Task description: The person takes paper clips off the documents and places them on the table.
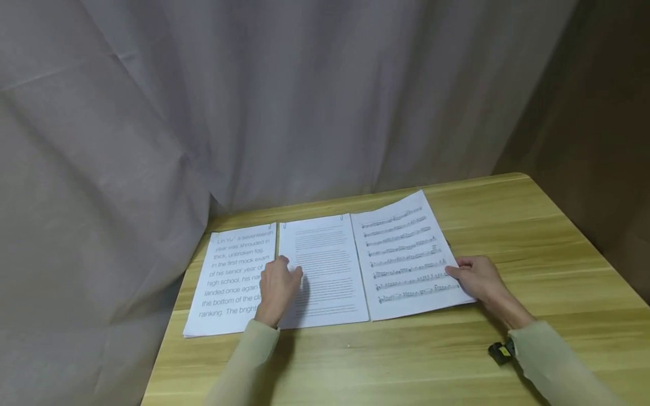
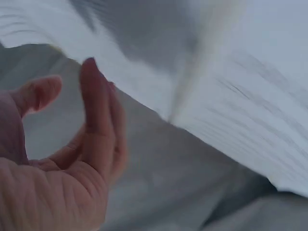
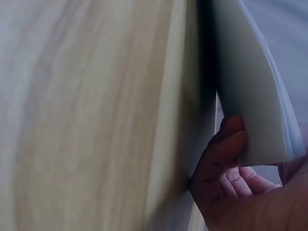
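My right hand [image 1: 482, 280] pinches the right edge of the sheet music [image 1: 406, 265], thumb on top and fingers underneath. That edge is lifted off the table, and in the right wrist view several layered sheets [image 3: 260, 106] bend up from the fingers. Over the gap between the large-print pages [image 1: 228, 287] and the small-print pages [image 1: 325, 276] is my left hand [image 1: 278, 286], its fingers loosely bent and holding nothing. In the left wrist view thumb and fingers stand apart in front of the paper's edge.
Paper clips [image 1: 284, 225] sit at the top edges of the text pages. The three paper stacks lie side by side on a wooden table [image 1: 406, 361]. A grey curtain [image 1: 304, 101] hangs behind it. A small black device [image 1: 500, 353] is at the right wrist.
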Demonstrator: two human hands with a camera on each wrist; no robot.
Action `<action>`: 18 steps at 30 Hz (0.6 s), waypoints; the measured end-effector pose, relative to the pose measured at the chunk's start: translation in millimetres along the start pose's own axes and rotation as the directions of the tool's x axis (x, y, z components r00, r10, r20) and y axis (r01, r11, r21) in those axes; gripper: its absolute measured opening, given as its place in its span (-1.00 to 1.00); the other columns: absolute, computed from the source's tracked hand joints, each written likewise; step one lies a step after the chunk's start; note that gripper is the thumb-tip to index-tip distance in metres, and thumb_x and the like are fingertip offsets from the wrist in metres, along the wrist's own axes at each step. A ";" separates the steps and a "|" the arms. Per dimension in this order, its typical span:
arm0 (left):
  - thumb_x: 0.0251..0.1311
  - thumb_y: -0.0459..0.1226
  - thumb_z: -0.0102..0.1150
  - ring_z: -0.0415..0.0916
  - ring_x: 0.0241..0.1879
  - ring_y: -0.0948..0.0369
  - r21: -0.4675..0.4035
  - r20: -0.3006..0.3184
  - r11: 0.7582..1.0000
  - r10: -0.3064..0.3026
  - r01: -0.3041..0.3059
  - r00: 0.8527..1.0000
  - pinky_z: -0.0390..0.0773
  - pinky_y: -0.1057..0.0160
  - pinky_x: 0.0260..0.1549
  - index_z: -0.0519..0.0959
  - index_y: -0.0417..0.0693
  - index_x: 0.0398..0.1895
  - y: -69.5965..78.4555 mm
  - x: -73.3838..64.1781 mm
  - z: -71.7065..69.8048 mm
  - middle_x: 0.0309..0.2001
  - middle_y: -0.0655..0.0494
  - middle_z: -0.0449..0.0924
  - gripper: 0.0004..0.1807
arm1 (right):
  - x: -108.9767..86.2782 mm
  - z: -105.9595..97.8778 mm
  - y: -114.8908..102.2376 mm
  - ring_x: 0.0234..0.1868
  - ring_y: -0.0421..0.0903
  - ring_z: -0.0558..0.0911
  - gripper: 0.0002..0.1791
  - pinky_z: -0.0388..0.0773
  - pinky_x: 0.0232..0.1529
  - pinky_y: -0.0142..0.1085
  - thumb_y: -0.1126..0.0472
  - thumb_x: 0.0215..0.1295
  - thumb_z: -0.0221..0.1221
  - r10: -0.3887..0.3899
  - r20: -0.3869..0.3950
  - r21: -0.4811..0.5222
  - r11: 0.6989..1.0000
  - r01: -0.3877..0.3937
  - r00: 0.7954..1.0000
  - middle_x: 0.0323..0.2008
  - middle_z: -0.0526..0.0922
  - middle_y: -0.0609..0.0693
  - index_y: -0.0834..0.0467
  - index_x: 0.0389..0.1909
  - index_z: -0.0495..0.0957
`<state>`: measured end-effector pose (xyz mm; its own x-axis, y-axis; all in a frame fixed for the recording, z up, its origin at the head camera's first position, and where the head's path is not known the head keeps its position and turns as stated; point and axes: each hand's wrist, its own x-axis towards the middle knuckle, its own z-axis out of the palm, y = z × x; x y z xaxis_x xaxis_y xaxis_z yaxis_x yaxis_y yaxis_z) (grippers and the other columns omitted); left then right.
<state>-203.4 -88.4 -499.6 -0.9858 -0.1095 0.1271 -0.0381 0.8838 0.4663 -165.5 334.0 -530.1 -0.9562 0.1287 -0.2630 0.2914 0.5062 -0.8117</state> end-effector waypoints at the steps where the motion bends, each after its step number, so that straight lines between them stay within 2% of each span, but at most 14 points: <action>1: 0.28 -0.24 0.46 0.64 -0.52 0.04 0.050 -0.017 0.999 -0.005 0.005 1.000 0.60 0.18 -0.60 0.72 -0.46 -0.06 -4.9 0.2 -0.8 -0.31 -0.28 0.78 -0.61 | 0.3 -0.3 0.0 -0.36 -0.21 0.70 -0.49 0.63 -0.40 -0.29 0.18 0.61 0.17 -0.009 -0.004 -0.015 1.000 0.009 1.000 -0.17 0.85 0.24 0.58 0.26 0.54; 3: 0.26 -0.21 0.46 0.63 -0.46 -0.03 0.116 -0.035 0.993 -0.015 0.019 0.999 0.63 0.08 -0.55 0.69 -0.47 -0.13 -13.4 0.3 -1.5 -0.31 -0.29 0.73 -0.61 | 1.4 -0.3 0.3 -0.34 -0.18 0.71 -0.49 0.62 -0.38 -0.29 0.19 0.59 0.19 -0.030 -0.013 -0.048 0.998 0.029 0.999 -0.12 0.84 0.34 0.60 0.23 0.56; 5: 0.24 -0.18 0.45 0.62 -0.41 -0.09 0.147 -0.026 0.989 -0.026 0.029 0.999 0.66 -0.02 -0.50 0.65 -0.46 -0.19 -19.6 1.5 -0.6 -0.34 -0.28 0.67 -0.59 | 1.4 0.1 -1.1 -0.32 -0.14 0.71 -0.50 0.60 -0.35 -0.30 0.20 0.56 0.21 -0.052 -0.028 -0.089 0.995 0.049 0.998 -0.09 0.82 0.40 0.60 0.20 0.58; 7: 0.23 -0.11 0.42 0.62 -0.36 -0.12 0.170 -0.020 0.985 -0.022 0.025 1.000 0.67 -0.04 -0.44 0.63 -0.42 -0.20 -28.3 4.1 6.2 -0.33 -0.27 0.65 -0.55 | 1.8 1.6 -2.3 -0.30 -0.09 0.72 -0.52 0.58 -0.33 -0.30 0.21 0.53 0.23 -0.070 -0.042 -0.126 0.990 0.064 0.997 -0.11 0.81 0.42 0.61 0.16 0.60; 12: 0.21 -0.04 0.46 0.64 -0.30 -0.14 0.195 0.028 0.980 -0.053 0.046 0.998 0.71 -0.08 -0.33 0.61 -0.42 -0.15 -30.3 7.2 11.3 -0.29 -0.29 0.67 -0.46 | 3.1 7.9 -4.6 -0.36 -0.02 0.67 -0.60 0.52 -0.38 -0.27 0.22 0.44 0.24 -0.092 -0.066 -0.207 0.975 0.076 0.994 -0.30 0.80 0.28 0.54 0.00 0.70; 13: 0.20 -0.06 0.48 0.64 -0.29 -0.14 0.196 0.053 0.979 -0.074 0.062 0.996 0.71 -0.09 -0.30 0.60 -0.44 -0.13 -25.2 6.5 7.3 -0.28 -0.30 0.67 -0.45 | 3.3 8.8 -4.9 -0.38 -0.01 0.65 -0.63 0.49 -0.41 -0.26 0.23 0.42 0.24 -0.096 -0.069 -0.222 0.972 0.079 0.993 -0.35 0.78 0.25 0.52 -0.06 0.71; 18: 0.15 0.01 0.52 0.65 -0.33 -0.11 0.202 0.117 0.976 -0.109 0.084 0.987 0.71 -0.07 -0.34 0.58 -0.42 -0.09 -27.8 11.7 10.8 -0.30 -0.27 0.66 -0.36 | 2.1 11.6 -7.0 -0.44 -0.03 0.60 -0.71 0.44 -0.46 -0.25 0.24 0.38 0.23 -0.124 -0.064 -0.280 0.955 0.102 0.990 -0.45 0.73 0.14 0.44 -0.17 0.73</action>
<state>-215.6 -109.3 -520.5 -0.9880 -0.1516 -0.0278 -0.1532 0.9451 0.2887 -169.2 320.9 -531.0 -0.9848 0.1194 -0.1260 0.1730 0.7353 -0.6553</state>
